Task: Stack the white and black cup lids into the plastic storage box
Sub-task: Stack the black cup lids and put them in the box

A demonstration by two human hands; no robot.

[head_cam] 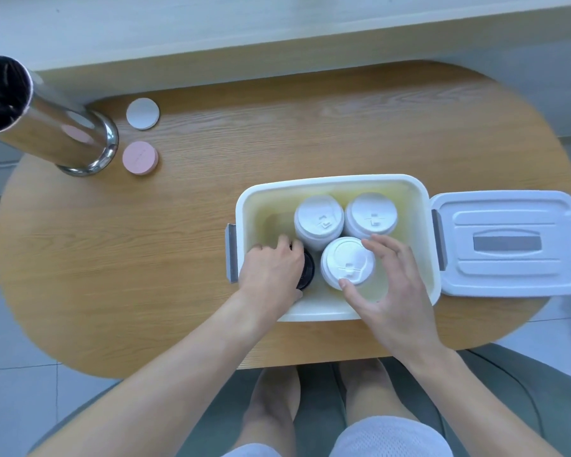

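Observation:
A white plastic storage box (330, 183) stands open on the wooden table. Inside it stand three stacks of white cup lids: one at the back left (318, 216), one at the back right (371, 214), one at the front (347, 261). A stack of black lids (308, 268) sits in the front left corner, mostly hidden under my left hand (272, 265), which grips it from above. My right hand (391, 285) curls around the front white stack, fingers spread, thumb touching its near rim.
The box's white cover (508, 242) lies flat to the right of the box. A steel cylinder (47, 117) stands at the table's far left, with a white disc (142, 113) and a pink disc (140, 158) beside it. My knees are under the near edge.

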